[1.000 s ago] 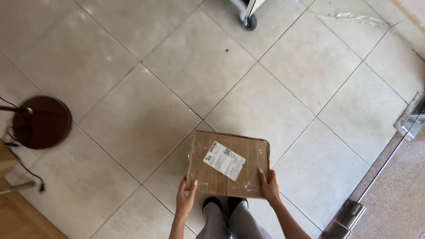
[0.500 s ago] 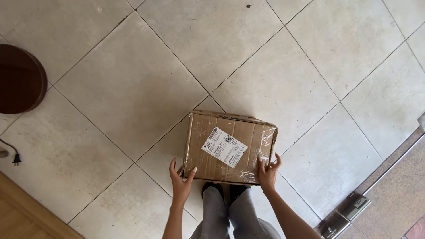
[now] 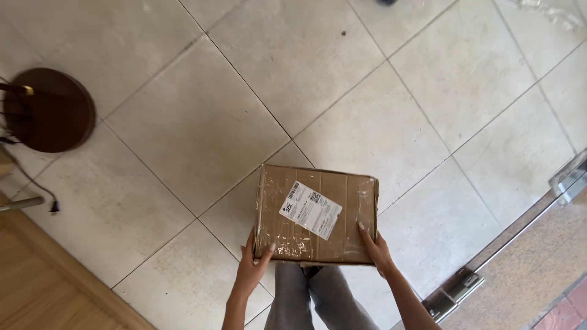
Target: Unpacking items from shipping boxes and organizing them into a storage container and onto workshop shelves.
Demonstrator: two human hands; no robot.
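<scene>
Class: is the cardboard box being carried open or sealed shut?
Sealed shut: the cardboard box has its flaps flat under clear tape, a label across the top.

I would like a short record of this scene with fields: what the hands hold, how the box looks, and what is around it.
held item: cardboard box, wrapped in clear tape
label: white shipping label on top, tilted
left hand: grips near left corner
right hand: grips near right corner
floor: beige tiled floor
left side: round dark wooden base, black cable
right side: metal door track
</scene>
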